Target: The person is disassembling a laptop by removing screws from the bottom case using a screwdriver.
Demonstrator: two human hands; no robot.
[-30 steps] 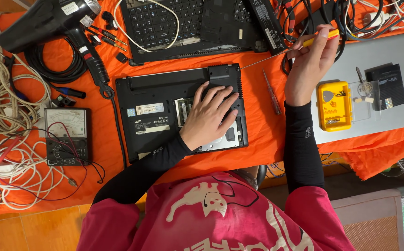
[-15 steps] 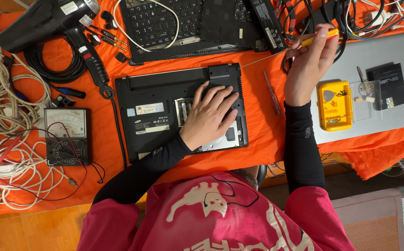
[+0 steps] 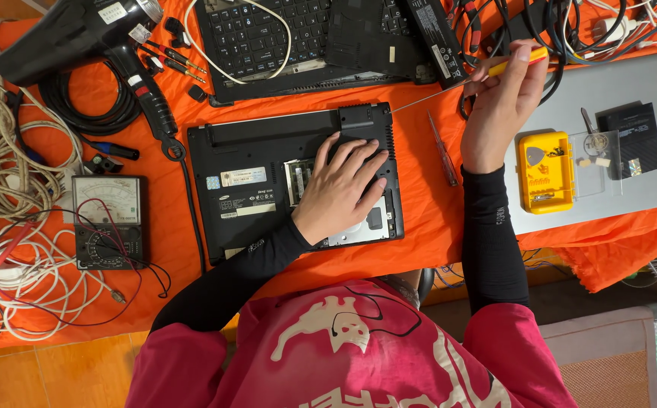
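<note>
Right hand (image 3: 503, 102) gripping yellow-handled screwdriver (image 3: 460, 81), tip pointing left, left hand (image 3: 341, 189) flat on laptop (image 3: 253, 181)

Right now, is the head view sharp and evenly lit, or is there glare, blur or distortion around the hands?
Head view: light is soft and even, with only faint shadows under the left hand on the upturned laptop; the right hand holding the yellow-handled screwdriver is sharp, no motion blur; no glare on the orange cloth; edges bow slightly, a mild wide-angle distortion.
</note>
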